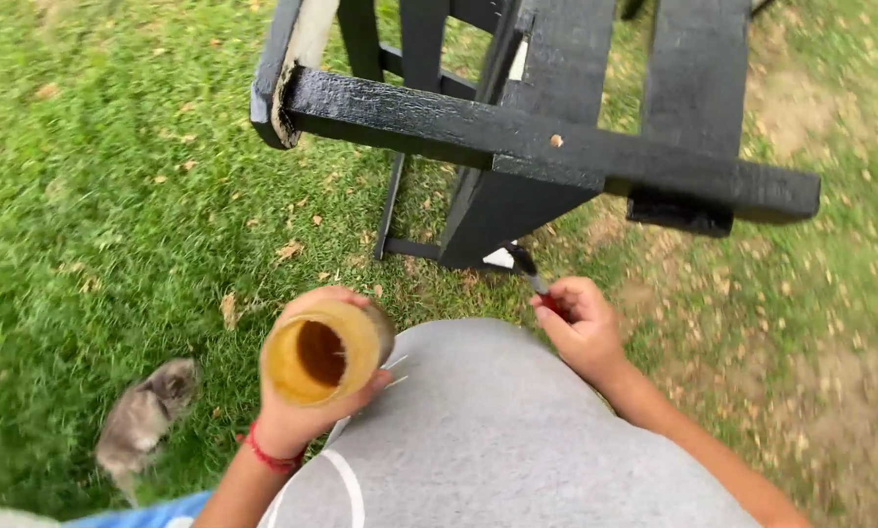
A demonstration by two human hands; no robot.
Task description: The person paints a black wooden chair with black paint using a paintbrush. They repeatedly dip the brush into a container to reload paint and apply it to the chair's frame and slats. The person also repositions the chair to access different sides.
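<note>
My left hand (297,416) grips a round yellow-brown can (319,354), its open mouth turned toward me and dark inside. My right hand (581,328) holds a small paintbrush (529,269) by its red handle, the dark bristles touching the lower part of a black-painted wooden bench (517,137). The bench stands on grass just ahead of me; one spot near its leg bottom still shows white. A red band circles my left wrist. My grey shirt fills the lower middle of the view.
A small grey kitten (145,416) stands on the grass at lower left, near my left arm. Grass (87,176) with scattered dry leaves lies to the left; thinner, dirt-patched ground lies to the right of the bench.
</note>
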